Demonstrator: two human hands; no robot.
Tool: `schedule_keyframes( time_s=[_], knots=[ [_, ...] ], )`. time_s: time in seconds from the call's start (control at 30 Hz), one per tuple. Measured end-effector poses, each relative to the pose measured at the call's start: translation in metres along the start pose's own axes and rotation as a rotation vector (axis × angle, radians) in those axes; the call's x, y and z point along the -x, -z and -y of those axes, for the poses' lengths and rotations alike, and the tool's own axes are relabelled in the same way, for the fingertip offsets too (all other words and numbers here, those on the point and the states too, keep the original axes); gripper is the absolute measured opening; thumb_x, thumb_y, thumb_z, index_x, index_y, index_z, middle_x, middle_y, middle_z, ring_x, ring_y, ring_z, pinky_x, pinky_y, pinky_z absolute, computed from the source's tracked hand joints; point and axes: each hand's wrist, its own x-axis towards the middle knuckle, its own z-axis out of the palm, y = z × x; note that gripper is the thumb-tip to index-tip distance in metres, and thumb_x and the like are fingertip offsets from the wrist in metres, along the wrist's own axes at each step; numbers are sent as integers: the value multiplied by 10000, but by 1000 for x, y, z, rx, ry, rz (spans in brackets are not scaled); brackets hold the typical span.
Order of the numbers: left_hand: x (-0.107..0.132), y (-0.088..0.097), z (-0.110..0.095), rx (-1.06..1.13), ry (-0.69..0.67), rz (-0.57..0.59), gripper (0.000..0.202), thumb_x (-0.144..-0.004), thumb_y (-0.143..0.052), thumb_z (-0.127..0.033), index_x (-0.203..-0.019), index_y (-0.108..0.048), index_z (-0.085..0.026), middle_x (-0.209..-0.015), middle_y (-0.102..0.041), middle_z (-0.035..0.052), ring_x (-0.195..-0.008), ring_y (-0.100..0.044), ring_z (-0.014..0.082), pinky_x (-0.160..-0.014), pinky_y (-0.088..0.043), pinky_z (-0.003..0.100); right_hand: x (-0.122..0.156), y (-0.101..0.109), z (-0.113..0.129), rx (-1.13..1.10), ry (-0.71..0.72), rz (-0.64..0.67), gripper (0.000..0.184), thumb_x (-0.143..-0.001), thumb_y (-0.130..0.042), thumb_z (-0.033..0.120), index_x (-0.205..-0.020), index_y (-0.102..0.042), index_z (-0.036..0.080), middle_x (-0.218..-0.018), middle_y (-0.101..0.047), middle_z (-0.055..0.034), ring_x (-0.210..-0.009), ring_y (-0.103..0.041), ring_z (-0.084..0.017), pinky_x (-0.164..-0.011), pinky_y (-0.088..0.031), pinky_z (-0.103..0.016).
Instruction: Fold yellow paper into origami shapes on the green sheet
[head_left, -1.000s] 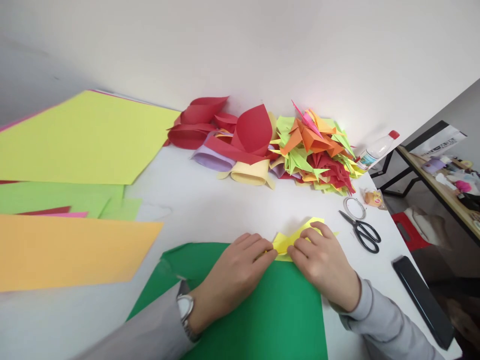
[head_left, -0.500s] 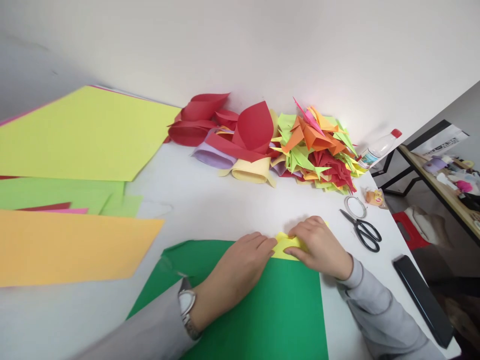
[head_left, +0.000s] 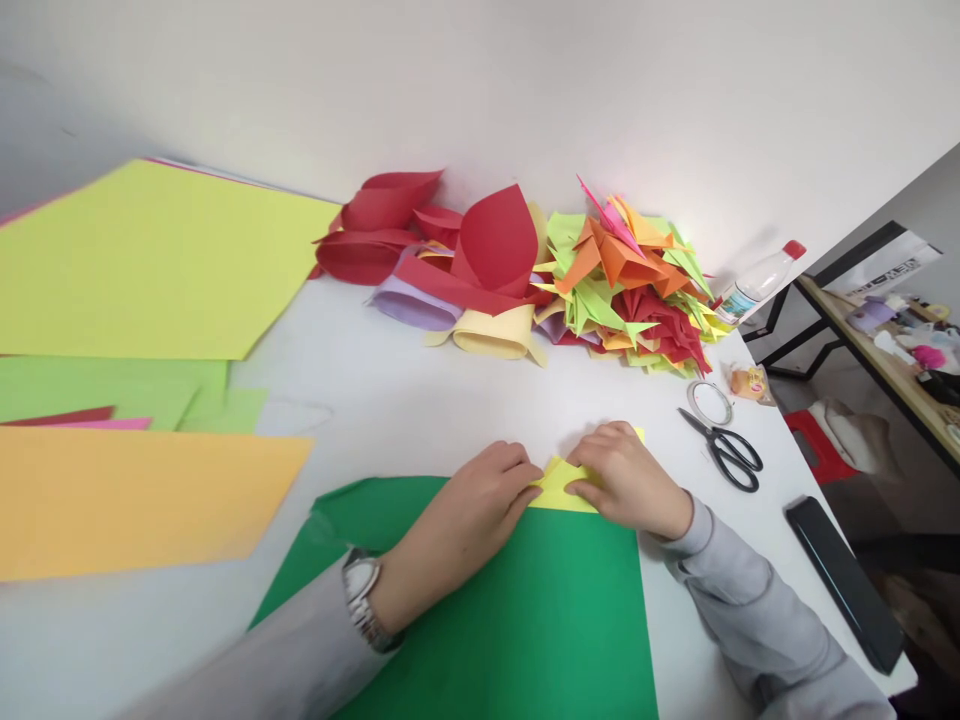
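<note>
One yellow paper (head_left: 556,494), clamped in the grip of both left hand (head_left: 486,497) and right hand (head_left: 631,478), at the far edge of a green sheet (head_left: 517,605) on the table (head_left: 416,405), more covered by the latter hand than a second ago, suggesting a fold being pressed down.

Red-capped bottle (head_left: 759,284) near wall (head_left: 480,80); long black object (head_left: 844,585) on white table (head_left: 382,400).

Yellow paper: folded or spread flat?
Folded, at least partly: the yellow paper shows overlapping layers between the left hand and right hand.
</note>
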Motion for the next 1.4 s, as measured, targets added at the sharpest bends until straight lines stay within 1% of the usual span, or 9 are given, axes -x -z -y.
schedule_keyframes(
  time_s=[0.1,0.2,0.4,0.6,0.7,0.9,1.07,1.2,1.4],
  knots=[
    [-1,3,4,-2,-21,15,199,-919,-475,-146,-776,-612,-169,-778,-559,15,-754,-542,152,-671,-449,263,1,2,4,56,27,11,138,-830,-695,287,-840,-614,176,-794,-671,-10,-808,-552,-182,-783,-313,-334],
    [-2,7,6,-56,-89,33,251,-921,-488,-149,-682,-562,-171,-712,-529,-2,-696,-518,136,-610,-409,240,3,1,11,193,83,-23,119,-840,-640,211,-742,-581,177,-713,-629,-5,-744,-511,-176,-751,-309,-346],
    [-3,15,0,-361,-346,30,308,-915,-423,-56,-647,-525,-169,-673,-506,13,-641,-432,158,-591,-368,294,17,-19,38,448,223,-268,241,-893,-492,99,-677,-574,168,-626,-548,-27,-642,-456,-182,-744,-357,-381],
    [3,22,1,-577,-515,75,223,-898,-453,-46,-763,-600,-147,-717,-547,36,-672,-456,182,-593,-382,327,33,-38,47,526,231,-402,254,-905,-420,51,-904,-673,66,-961,-666,-154,-809,-553,-232,-774,-419,-412],
    [5,25,-1,-627,-541,75,251,-890,-451,-39,-713,-592,-148,-702,-545,41,-650,-451,181,-572,-365,331,35,-41,46,525,209,-394,267,-913,-406,40,-996,-660,43,-999,-675,-176,-833,-571,-228,-816,-440,-426],
    [9,21,-11,-645,-524,68,268,-899,-432,-54,-705,-590,-150,-703,-529,52,-637,-425,188,-557,-338,347,29,-40,45,466,142,-417,235,-931,-436,70,-1051,-637,81,-878,-683,-115,-740,-575,-194,-856,-462,-442],
    [12,20,-11,-652,-511,72,258,-891,-456,-74,-681,-583,-155,-696,-521,52,-636,-419,191,-554,-332,349,27,-40,47,458,170,-446,201,-902,-478,47,-993,-656,26,-852,-675,-145,-707,-571,-189,-882,-443,-445],
    [15,25,-11,-688,-518,95,256,-883,-447,-63,-698,-604,-145,-691,-537,58,-644,-436,196,-550,-360,343,29,-43,49,557,224,-476,250,-890,-437,33,-985,-664,-7,-908,-686,-179,-788,-601,-230,-908,-438,-447],
    [19,25,-15,-739,-507,106,263,-869,-444,-51,-690,-613,-143,-675,-543,59,-630,-455,194,-545,-390,337,26,-42,51,564,208,-465,280,-907,-400,57,-971,-673,46,-840,-679,-130,-747,-582,-209,-889,-467,-424]
  ],
)
